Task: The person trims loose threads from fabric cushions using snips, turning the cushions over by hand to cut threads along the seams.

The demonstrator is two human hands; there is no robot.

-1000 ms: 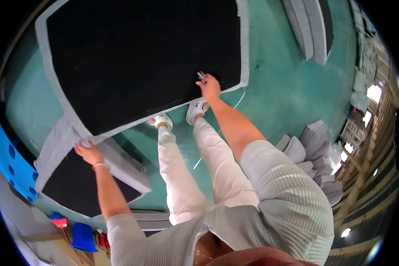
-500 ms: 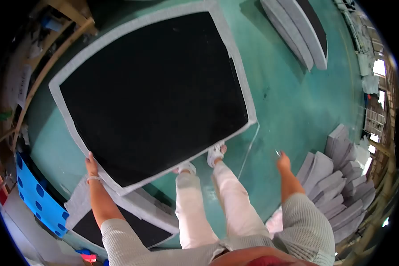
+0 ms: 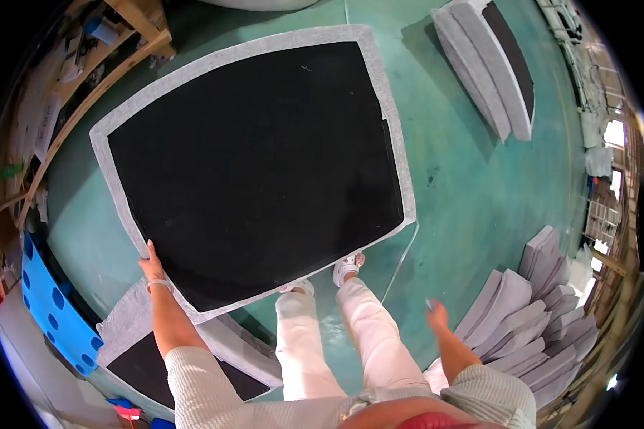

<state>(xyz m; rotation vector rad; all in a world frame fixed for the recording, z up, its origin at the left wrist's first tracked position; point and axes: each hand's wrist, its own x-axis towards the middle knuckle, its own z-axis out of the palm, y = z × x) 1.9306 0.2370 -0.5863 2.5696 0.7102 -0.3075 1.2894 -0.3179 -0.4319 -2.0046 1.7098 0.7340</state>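
Note:
A large upholstered panel (image 3: 257,171), black on its upward face with a light grey fabric border, is in front of my legs. My left hand (image 3: 151,266) is closed on its lower left edge, the thumb lying over the border and the other fingers partly hidden. My right hand (image 3: 437,314) is off to the right of the panel, apart from it. Its fingers are closed, with something small and shiny at their tips that is too blurred to name.
Another grey and black padded piece (image 3: 247,375) lies beneath the panel's lower left corner. Several grey cushions (image 3: 522,322) are heaped at right; more grey padded pieces (image 3: 479,68) stand at upper right. A wooden rack (image 3: 71,114) and a blue spotted sheet (image 3: 54,307) are at left.
My right hand has moved down and to the left, closer to my body. The panel appears slightly lower in view, with my left hand still on its edge.

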